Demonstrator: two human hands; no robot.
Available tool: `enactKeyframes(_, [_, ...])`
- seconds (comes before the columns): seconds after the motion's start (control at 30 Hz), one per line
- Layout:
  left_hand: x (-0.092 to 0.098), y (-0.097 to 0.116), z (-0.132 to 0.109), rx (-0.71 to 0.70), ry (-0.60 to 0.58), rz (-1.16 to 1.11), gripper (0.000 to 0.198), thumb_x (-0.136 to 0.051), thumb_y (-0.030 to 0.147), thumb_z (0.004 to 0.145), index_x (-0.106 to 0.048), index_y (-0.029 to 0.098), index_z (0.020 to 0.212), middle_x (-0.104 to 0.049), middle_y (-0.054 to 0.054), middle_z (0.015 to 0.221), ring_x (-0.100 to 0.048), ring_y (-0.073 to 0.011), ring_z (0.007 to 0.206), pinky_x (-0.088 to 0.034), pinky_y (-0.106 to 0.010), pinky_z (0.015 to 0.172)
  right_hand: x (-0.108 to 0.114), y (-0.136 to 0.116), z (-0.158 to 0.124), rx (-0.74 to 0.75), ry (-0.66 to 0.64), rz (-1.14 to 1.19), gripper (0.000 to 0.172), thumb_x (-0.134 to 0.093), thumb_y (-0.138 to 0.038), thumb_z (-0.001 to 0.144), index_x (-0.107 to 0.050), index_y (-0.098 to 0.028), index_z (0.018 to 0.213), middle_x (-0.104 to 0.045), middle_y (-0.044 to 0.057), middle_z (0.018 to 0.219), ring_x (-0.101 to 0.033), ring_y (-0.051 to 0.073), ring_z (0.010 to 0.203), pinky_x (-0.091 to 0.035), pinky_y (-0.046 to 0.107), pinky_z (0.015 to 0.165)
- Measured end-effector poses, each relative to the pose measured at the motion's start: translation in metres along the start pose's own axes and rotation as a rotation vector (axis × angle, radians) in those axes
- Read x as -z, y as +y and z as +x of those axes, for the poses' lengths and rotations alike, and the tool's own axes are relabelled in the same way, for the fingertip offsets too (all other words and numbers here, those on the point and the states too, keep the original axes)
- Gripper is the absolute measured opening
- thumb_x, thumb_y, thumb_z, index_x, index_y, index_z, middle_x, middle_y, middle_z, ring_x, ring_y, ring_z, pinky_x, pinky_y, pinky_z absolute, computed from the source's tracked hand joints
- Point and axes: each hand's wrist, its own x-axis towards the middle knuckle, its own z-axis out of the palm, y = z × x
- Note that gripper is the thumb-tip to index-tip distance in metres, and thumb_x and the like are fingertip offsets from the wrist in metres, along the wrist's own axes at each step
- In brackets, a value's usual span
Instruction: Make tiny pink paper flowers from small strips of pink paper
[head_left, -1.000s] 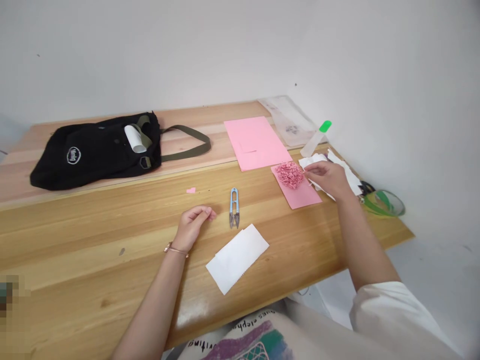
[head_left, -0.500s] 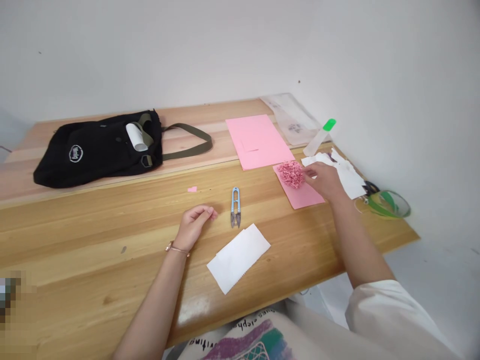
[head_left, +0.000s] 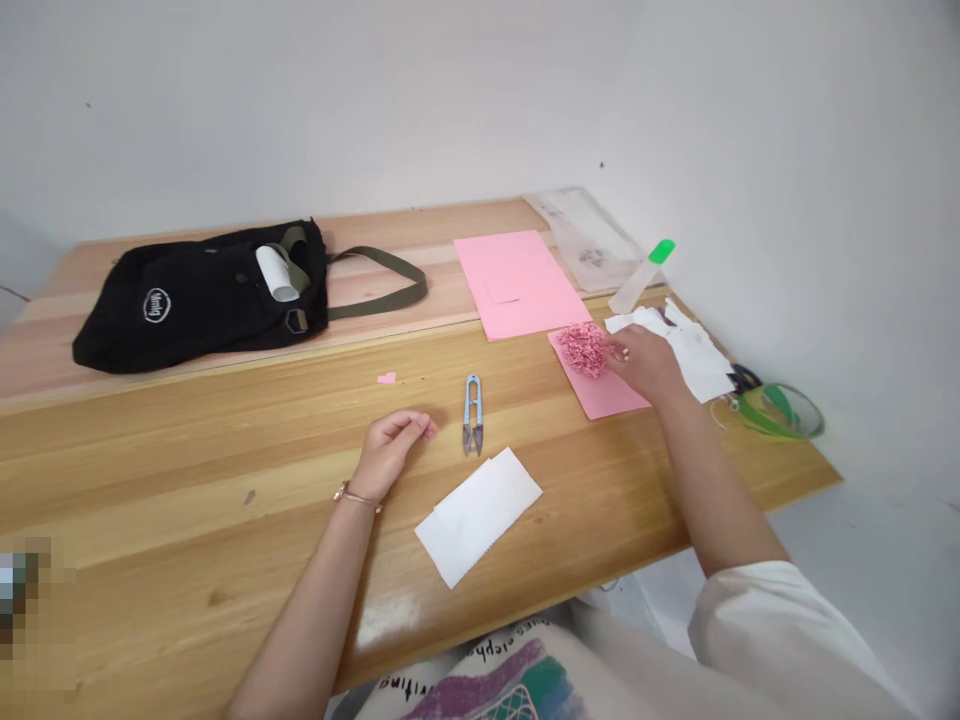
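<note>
A fluffy heap of pink paper shreds (head_left: 583,349) lies on a small pink paper sheet (head_left: 600,398). At the heap's right edge, my right hand (head_left: 646,362) pinches some of the shreds, and a small light bit shows at its fingertips. My left hand (head_left: 391,450) rests on the table with its fingers curled together and nothing visible in them. Blue-handled thread snips (head_left: 473,415) lie just to its right, blades toward me. Nearer to me is folded white paper (head_left: 480,520).
A black bag (head_left: 202,300) with a white roll (head_left: 277,274) on it lies at the back left. Toward the back right are a larger pink sheet (head_left: 525,285), a green-capped tube (head_left: 643,276), torn white paper (head_left: 697,350) and a green tape roll (head_left: 780,410). A pink scrap (head_left: 386,378) lies mid-table.
The fingers of my right hand have shifted slightly at the heap's edge, and a light bit now shows at their tips. My left hand has stayed in place.
</note>
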Motion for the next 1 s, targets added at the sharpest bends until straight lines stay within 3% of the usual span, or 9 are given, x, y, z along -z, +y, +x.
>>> enactKeyframes(0.33, [-0.001,0.000,-0.001,-0.010,-0.005,-0.002,0.023,-0.058,0.034,0.070,-0.062,0.013,0.063,-0.060,-0.002,0.064,-0.052,-0.0112,0.062,-0.041,-0.023,0.065,0.019,0.006,-0.012,-0.067,0.131,0.230,0.014,-0.057,-0.021,0.067,-0.065,-0.016,0.077,-0.064,0.005,0.075,-0.058,0.014,0.058,-0.047,0.027,0.057])
enactKeyframes(0.57, [-0.002,-0.002,0.000,-0.014,0.006,-0.021,0.022,-0.059,0.035,0.068,-0.062,0.013,0.063,-0.060,-0.002,0.065,-0.052,-0.0115,0.062,-0.041,-0.024,0.066,0.057,0.011,-0.031,-0.219,0.283,0.234,0.014,-0.056,-0.018,0.066,-0.065,-0.016,0.077,-0.064,0.005,0.078,-0.057,0.011,0.057,-0.048,0.025,0.060])
enactKeyframes(0.67, [-0.002,-0.004,0.001,-0.026,0.003,-0.034,0.022,-0.060,0.035,0.068,-0.062,0.014,0.063,-0.061,-0.002,0.065,-0.052,-0.0112,0.062,-0.041,-0.024,0.066,0.084,0.014,-0.045,-0.300,0.417,0.251,0.017,-0.055,-0.020,0.068,-0.065,-0.017,0.081,-0.064,0.006,0.078,-0.058,0.012,0.060,-0.047,0.026,0.062])
enactKeyframes(0.73, [-0.003,-0.006,0.001,-0.031,0.000,-0.046,0.023,-0.060,0.036,0.067,-0.062,0.014,0.063,-0.061,-0.002,0.064,-0.051,-0.0113,0.061,-0.041,-0.024,0.065,0.103,0.017,-0.057,-0.405,0.555,0.370,0.018,-0.056,-0.024,0.069,-0.064,-0.016,0.082,-0.061,0.003,0.064,-0.056,0.012,0.053,-0.046,0.026,0.055])
enactKeyframes(0.83, [-0.004,-0.008,0.001,-0.052,-0.011,-0.048,0.023,-0.059,0.036,0.067,-0.062,0.014,0.063,-0.061,-0.002,0.064,-0.051,-0.0115,0.061,-0.041,-0.024,0.064,0.128,0.021,-0.076,-0.469,0.779,0.452,0.017,-0.052,-0.026,0.071,-0.060,-0.016,0.060,-0.045,-0.002,0.043,-0.041,0.009,0.036,-0.035,0.025,0.039])
enactKeyframes(1.0, [-0.008,-0.008,0.001,-0.069,-0.016,-0.015,0.021,-0.058,0.033,0.066,-0.061,0.014,0.060,-0.060,-0.002,0.062,-0.051,-0.0117,0.060,-0.040,-0.024,0.064,0.146,0.029,-0.105,-0.533,0.867,0.341,0.029,-0.051,-0.024,0.070,-0.047,-0.019,0.042,-0.036,-0.003,0.036,-0.032,0.008,0.033,-0.027,0.028,0.037])
